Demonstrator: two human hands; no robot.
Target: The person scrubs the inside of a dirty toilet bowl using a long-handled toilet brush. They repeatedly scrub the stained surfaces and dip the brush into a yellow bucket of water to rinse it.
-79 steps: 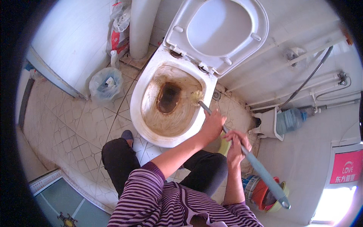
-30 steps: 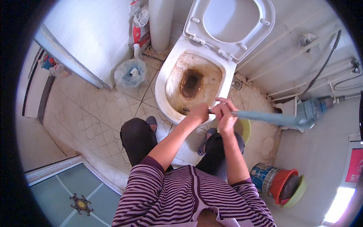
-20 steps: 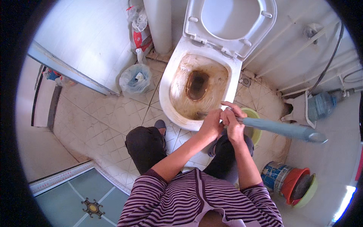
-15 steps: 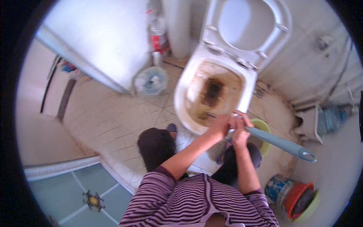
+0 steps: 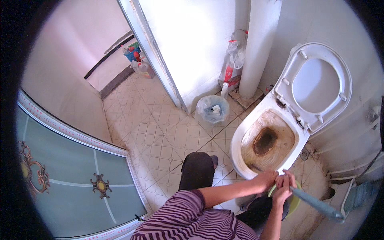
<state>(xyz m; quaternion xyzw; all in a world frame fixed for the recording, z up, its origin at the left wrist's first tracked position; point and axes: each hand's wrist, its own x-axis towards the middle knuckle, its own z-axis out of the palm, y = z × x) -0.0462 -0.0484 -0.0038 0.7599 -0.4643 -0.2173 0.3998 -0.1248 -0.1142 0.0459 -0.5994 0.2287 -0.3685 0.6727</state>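
The white toilet (image 5: 237,150) stands with its lid and seat (image 5: 344,78) raised. Brown stains cover the inside of its bowl, darkest round the drain hole. At the front rim my left hand (image 5: 267,180) and my right hand (image 5: 285,187) are close together, both closed round a long-handled tool with a grey-blue handle (image 5: 316,203). The handle slants away past my right hand to the lower right. A dark, thin piece in line with it lies inside the front of the bowl; its kind cannot be made out.
A lined waste bin (image 5: 212,110) stands left of the toilet, near a white pipe (image 5: 262,48) and hanging bags (image 5: 234,64). A yellow-green basin (image 5: 295,206) sits under my right hand. Left are a glass-panelled door (image 5: 76,168) and a doorway with bottles (image 5: 142,68). A blue container (image 5: 360,196) is at right.
My view has swung left, so the toilet and both hands appear farther right and lower. Both hands keep their grip on the handle at the front rim.
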